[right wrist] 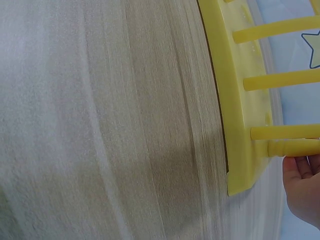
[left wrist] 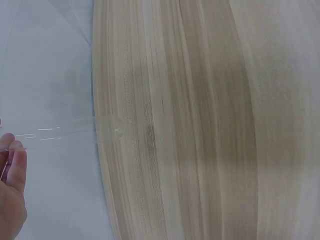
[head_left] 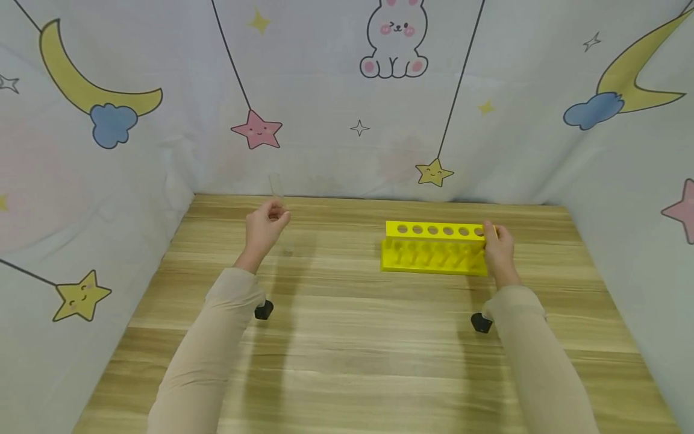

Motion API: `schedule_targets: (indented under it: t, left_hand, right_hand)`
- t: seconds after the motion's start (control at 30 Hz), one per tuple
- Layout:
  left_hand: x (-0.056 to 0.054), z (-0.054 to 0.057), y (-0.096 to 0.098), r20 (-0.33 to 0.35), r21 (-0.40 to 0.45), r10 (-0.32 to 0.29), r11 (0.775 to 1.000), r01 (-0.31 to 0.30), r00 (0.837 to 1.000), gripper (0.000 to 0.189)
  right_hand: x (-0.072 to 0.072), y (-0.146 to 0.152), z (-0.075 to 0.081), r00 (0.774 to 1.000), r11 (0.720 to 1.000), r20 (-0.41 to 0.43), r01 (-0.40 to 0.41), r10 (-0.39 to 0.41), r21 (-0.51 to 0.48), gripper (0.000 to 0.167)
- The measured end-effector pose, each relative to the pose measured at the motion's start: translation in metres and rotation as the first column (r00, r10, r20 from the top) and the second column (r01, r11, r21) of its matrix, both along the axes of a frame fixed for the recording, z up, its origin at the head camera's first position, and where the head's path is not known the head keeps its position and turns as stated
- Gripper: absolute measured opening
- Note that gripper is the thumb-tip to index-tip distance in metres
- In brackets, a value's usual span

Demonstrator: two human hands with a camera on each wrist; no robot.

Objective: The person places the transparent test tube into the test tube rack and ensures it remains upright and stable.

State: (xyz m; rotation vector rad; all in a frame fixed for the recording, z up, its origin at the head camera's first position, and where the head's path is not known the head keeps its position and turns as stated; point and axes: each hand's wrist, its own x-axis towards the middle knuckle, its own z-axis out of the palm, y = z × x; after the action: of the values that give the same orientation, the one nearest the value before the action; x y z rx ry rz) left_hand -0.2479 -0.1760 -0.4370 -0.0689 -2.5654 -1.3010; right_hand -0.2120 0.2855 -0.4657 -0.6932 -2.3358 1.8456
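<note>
My left hand (head_left: 264, 228) pinches a clear test tube (head_left: 276, 185) between thumb and fingers, held over the back left of the table. In the left wrist view the test tube (left wrist: 75, 131) reaches out from the fingertips to its rounded end. A yellow test tube rack (head_left: 435, 265), with one row of round holes above a row of pegs, stands at the back right. The right hand (head_left: 500, 253) grips the rack's right end, thumb at the top by the last hole. In the right wrist view, fingers lie against the end post (right wrist: 295, 147).
The wood-grain table (head_left: 347, 349) meets a white cloth (head_left: 325, 90) printed with stars, moons and a rabbit along its back and sides. A black piece (head_left: 264, 310) sits at the left wrist, and another black piece (head_left: 481, 323) at the right wrist.
</note>
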Motion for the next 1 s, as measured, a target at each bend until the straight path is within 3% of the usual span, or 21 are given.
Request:
schedule_targets:
  t: [1.0]
  left_hand:
    - [0.000,0.019,0.018,-0.003,-0.044,-0.069,0.997,0.069,0.998,0.025]
  right_hand:
    - [0.000,0.002,0.000,0.999,0.999,0.022,-0.036,0.035,0.040,0.033]
